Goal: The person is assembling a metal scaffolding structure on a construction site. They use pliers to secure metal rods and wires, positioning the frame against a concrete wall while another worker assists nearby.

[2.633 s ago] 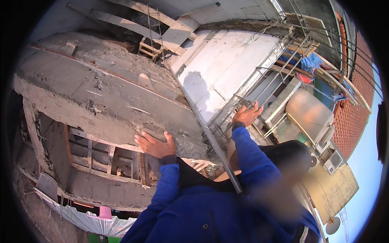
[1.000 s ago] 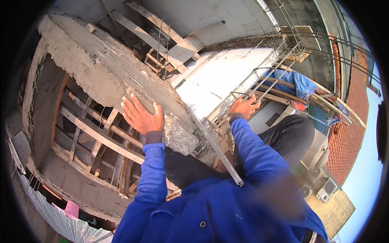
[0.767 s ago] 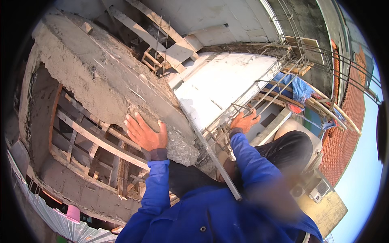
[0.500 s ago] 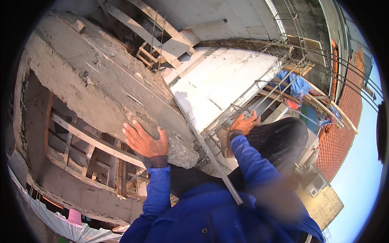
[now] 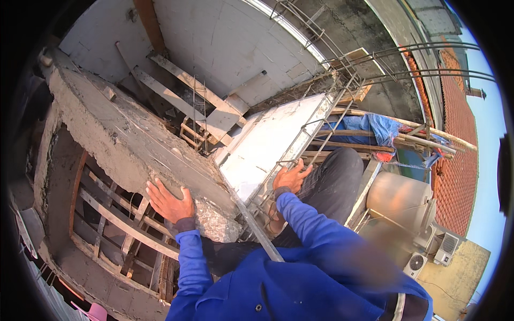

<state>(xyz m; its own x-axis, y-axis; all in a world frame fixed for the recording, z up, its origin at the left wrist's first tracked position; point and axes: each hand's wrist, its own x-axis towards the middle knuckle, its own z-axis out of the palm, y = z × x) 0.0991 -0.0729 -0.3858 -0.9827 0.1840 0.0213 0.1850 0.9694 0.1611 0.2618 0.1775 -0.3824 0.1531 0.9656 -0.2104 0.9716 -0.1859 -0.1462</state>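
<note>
My left hand point(image 5: 170, 200) lies open with fingers spread on the rough edge of a cement-plastered wall top point(image 5: 126, 134). A broken concrete lump point(image 5: 215, 220) sits just beside its wrist. My right hand point(image 5: 290, 177) is at the rebar cage point(image 5: 316, 128), its fingers apart and partly bent; whether it presses on a bar is hard to make out. Between my arms a long grey metal bar point(image 5: 251, 224) slants from the white panel's edge down to my blue jacket. Neither hand holds it. My bent right knee in dark trousers stands right of the right hand.
Left and below is an opening crossed by wooden beams point(image 5: 120, 219). A white panel point(image 5: 267, 144) lies ahead, with loose planks point(image 5: 187, 88) beyond. At right are a blue tarp point(image 5: 383, 131), poles, a cylindrical tank point(image 5: 396, 200), air-conditioner units point(image 5: 445, 249) and a tiled roof point(image 5: 458, 171).
The view has shifted, bringing the tank and more of the back wall into sight. Both hands stay at about the same spots on the wall and at the rebar.
</note>
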